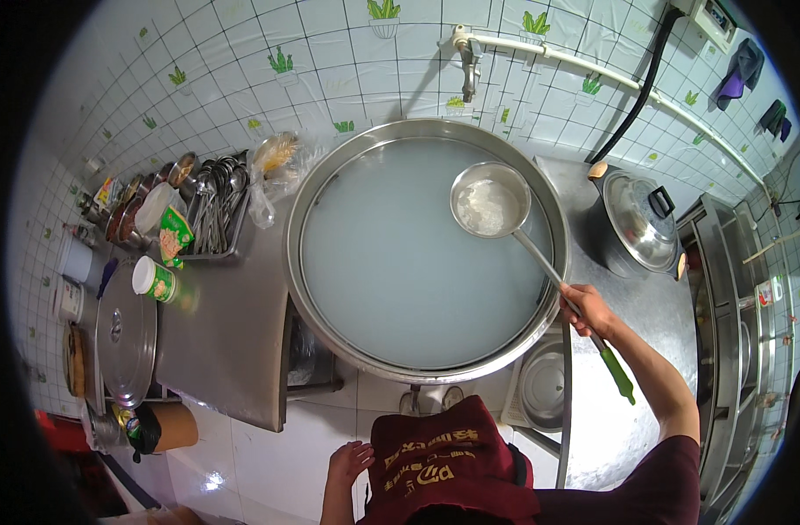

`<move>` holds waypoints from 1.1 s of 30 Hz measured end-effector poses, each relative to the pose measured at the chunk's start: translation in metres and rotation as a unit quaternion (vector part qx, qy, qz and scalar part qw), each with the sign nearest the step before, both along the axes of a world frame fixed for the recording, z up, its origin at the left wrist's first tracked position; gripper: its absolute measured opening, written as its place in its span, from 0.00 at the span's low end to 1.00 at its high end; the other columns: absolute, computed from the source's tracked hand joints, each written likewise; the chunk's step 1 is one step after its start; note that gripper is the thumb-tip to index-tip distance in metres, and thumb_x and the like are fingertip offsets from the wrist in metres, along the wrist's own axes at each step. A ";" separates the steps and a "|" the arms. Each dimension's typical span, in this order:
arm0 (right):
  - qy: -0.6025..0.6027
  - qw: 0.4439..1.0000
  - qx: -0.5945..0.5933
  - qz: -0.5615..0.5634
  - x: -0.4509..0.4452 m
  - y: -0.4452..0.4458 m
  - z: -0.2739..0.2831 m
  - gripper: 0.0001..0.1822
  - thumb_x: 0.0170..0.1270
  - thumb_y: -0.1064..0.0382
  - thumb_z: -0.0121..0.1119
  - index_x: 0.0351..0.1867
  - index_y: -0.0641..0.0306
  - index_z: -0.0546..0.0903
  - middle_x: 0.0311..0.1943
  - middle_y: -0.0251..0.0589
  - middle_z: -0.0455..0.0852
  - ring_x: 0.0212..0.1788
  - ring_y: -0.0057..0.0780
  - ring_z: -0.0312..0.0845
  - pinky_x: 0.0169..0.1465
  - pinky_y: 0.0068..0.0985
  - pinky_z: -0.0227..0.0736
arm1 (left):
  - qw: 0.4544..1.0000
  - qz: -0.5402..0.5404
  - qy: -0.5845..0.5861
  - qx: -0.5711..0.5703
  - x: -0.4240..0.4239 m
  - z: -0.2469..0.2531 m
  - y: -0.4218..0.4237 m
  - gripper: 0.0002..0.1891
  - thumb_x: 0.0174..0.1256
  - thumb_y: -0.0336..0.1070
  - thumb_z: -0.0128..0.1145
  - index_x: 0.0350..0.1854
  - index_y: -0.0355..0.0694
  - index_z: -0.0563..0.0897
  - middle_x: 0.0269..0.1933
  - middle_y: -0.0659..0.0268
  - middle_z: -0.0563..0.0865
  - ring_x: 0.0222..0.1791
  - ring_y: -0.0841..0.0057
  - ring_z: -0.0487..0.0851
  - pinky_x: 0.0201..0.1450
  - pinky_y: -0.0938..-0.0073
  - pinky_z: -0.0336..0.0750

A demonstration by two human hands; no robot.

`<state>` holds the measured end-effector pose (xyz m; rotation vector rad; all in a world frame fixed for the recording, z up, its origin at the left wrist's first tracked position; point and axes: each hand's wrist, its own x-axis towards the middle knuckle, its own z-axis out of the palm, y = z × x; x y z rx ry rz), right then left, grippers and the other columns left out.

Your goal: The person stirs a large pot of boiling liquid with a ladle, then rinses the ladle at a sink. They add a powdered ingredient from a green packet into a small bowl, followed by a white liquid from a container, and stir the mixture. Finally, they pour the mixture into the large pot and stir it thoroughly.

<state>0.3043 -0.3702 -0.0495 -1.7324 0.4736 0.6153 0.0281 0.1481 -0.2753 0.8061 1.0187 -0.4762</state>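
My right hand [585, 311] grips the metal handle of a long ladle [490, 200], ahead of its green end grip. The ladle's round bowl lies over the right half of a wide steel pot [439, 378], with whitish matter inside it. Cloudy grey-white liquid [406, 256] fills the pot nearly to an inner rim. Beside the dark red apron [439, 459], which bears writing, my left hand [350, 462] hangs with nothing in it, its fingers slightly apart.
A lidded black pot [629, 223] stands on the right steel counter [610, 426]. Utensils in a tray [219, 216], a green-labelled tub [156, 279] and a large lid [127, 335] occupy the left side. A tap [468, 69] juts above the big pot. Below right sits a basin [544, 387].
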 end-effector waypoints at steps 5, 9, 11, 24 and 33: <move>0.010 1.000 -0.013 0.010 -0.020 -0.018 0.006 0.24 0.75 0.44 0.47 0.29 0.64 0.72 0.14 0.34 0.69 0.10 0.18 0.57 0.09 0.19 0.51 | 0.999 -0.019 0.016 0.024 0.012 0.013 -0.017 0.17 0.75 0.38 0.45 0.55 0.29 0.71 0.54 0.43 0.80 0.51 0.52 0.82 0.53 0.48 0.81; 0.033 0.998 -0.037 0.030 -0.035 -0.028 0.012 0.25 0.75 0.43 0.46 0.29 0.64 0.72 0.12 0.31 0.67 0.10 0.17 0.57 0.10 0.19 0.52 | 0.999 -0.035 0.022 0.033 0.019 0.019 -0.025 0.17 0.76 0.38 0.43 0.57 0.29 0.69 0.54 0.43 0.80 0.52 0.53 0.82 0.53 0.48 0.81; 0.038 0.997 -0.051 0.038 -0.041 -0.029 0.016 0.26 0.75 0.42 0.46 0.28 0.63 0.72 0.12 0.30 0.66 0.10 0.16 0.57 0.10 0.19 0.52 | 0.999 -0.021 0.016 0.019 0.017 0.013 -0.024 0.16 0.73 0.39 0.50 0.53 0.31 0.73 0.53 0.46 0.81 0.52 0.53 0.81 0.55 0.46 0.79; 0.093 0.987 -0.088 0.099 -0.067 -0.032 0.022 0.25 0.74 0.42 0.49 0.30 0.64 0.74 0.12 0.30 0.68 0.10 0.17 0.58 0.13 0.21 0.54 | 0.998 -0.040 0.023 0.030 0.023 0.019 -0.046 0.19 0.77 0.41 0.44 0.59 0.30 0.69 0.57 0.45 0.79 0.53 0.54 0.82 0.54 0.53 0.81; 0.108 0.979 -0.099 0.143 -0.074 -0.026 0.022 0.23 0.74 0.43 0.50 0.31 0.62 0.75 0.13 0.29 0.69 0.12 0.18 0.60 0.15 0.21 0.56 | 0.998 -0.038 0.011 0.040 0.019 0.024 -0.055 0.19 0.76 0.40 0.44 0.58 0.30 0.70 0.57 0.46 0.80 0.54 0.56 0.82 0.56 0.53 0.80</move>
